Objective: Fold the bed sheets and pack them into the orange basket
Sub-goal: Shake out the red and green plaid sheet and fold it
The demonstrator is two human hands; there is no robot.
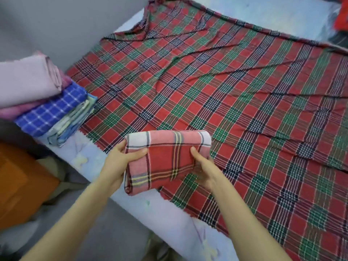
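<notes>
**A:** From the head camera, what is hard to make out?

**B:** The orange basket (20, 185) at the lower left is blurred and cut off by the frame edge. Only one flat side shows, low beside the bed (169, 213). A red thing (341, 14) in the top right corner is also cut off and too blurred to name. Most of the fingers of both hands are hidden under the folded sheet (167, 159).

**A:** So how do the hands hold it?

**B:** The left hand (120, 162) grips its left edge with the thumb laid flat on top and the other fingers out of sight beneath. The right hand (205, 166) grips the right side the same way, thumb pressed on top, fingers curled under and only partly seen. I cannot tell whether those lower fingers are spread or together.

**A:** And where is the sheet itself?

**B:** It is a red, pink and white checked bundle held between the two hands over the near edge of the bed. It overlaps the border of the spread sheet (235, 95). I cannot tell whether it touches the bed.

**A:** What lies around it?

**B:** The spread sheet, in red and green plaid, lies open and wrinkled over most of the mattress, with its far corner bunched up. On the bed's left end sits a stack of folded sheets (56, 110), between the basket and the spread sheet. A lilac sheet (26, 81) is on top, a blue checked sheet (50, 112) below it, and pale blue-green ones at the bottom.
</notes>
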